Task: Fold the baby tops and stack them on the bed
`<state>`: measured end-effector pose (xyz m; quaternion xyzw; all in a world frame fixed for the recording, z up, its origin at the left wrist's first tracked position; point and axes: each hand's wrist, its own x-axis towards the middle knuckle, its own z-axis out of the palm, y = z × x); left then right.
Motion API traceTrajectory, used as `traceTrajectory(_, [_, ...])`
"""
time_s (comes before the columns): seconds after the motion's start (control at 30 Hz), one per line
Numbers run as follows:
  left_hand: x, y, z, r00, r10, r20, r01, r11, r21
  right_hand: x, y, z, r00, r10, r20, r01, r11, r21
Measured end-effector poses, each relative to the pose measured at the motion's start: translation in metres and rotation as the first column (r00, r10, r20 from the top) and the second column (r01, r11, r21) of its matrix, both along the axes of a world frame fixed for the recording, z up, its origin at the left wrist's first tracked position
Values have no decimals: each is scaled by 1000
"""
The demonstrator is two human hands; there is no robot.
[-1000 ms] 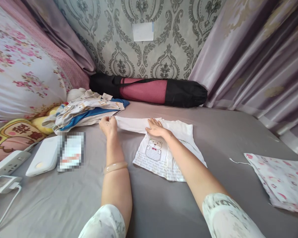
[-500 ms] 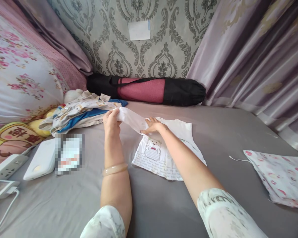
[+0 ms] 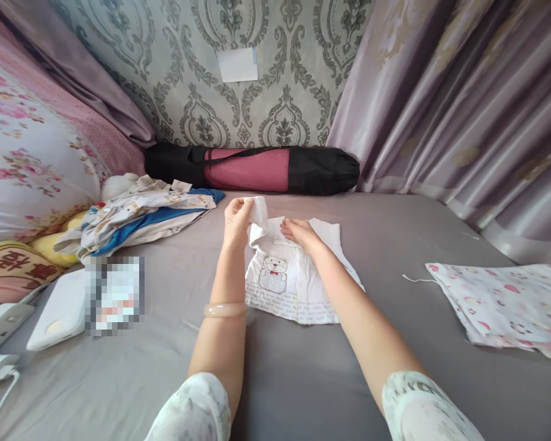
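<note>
A small white shirt (image 3: 314, 300) with a bear print and rows of lettering lies on the grey bed sheet. My left hand (image 3: 237, 220) pinches the end of its left sleeve, holding it raised above the sheet and bent toward the body of the shirt. My right hand (image 3: 298, 233) rests on the upper part of the shirt with its fingers stretched out, close to where the sleeve joins. The right forearm hides some of the shirt's right side.
A long black and pink bag (image 3: 248, 169) lies along the wall. Crumpled clothes (image 3: 133, 211) are at the left, with a white power bank (image 3: 57, 309) and a power strip (image 3: 2, 327) nearer. Folded patterned cloth (image 3: 500, 306) lies at the right.
My left hand has carried the sleeve end to the right, toward my right hand, so the stretched sleeve is now slack and bent. The view has turned slightly right.
</note>
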<state>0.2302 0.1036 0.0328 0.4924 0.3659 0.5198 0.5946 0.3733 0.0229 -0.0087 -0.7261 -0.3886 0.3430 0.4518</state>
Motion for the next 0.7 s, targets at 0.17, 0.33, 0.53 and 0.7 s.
traceTrajectory(0.17, [30, -16, -12, 988, -93, -120, 100, 993, 61, 11, -27, 6, 903, -34, -428, 68, 996, 65])
traceTrajectory(0.33, [47, -40, -22, 923, -253, -291, 304, 941, 145, 18, -31, 1, 855, -17, -518, 44, 998, 40])
traceTrajectory(0.53, [32, -33, -20, 928, -282, -242, 315, 943, 107, 21, -30, 0, 693, -146, -706, 223, 975, 17])
traceTrajectory(0.7, [7, -5, -25, 948, -88, -305, 119, 989, 85, 24, -31, 2, 523, -94, -847, 271, 961, 60])
